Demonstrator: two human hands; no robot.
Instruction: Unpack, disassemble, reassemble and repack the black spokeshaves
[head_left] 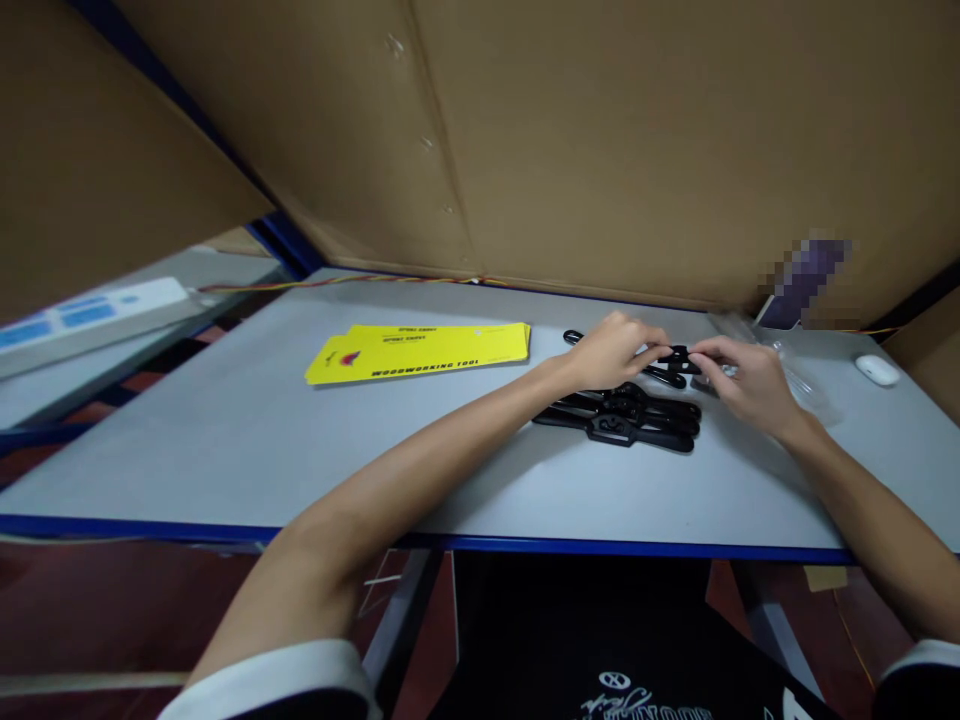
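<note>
A long white power strip with blue socket panels lies at far left, beside a pale grey tabletop. Flat yellow cards printed "WOODWORKING TOOL" overlap at left of centre. The person's left hand pinches one end of a small flat black piece, held above the table's right half, just behind a cluster of glossy black two-handled tools. The right hand grips its other end between thumb and fingers, near crumpled clear plastic. A rounded white object rests far right.
</note>
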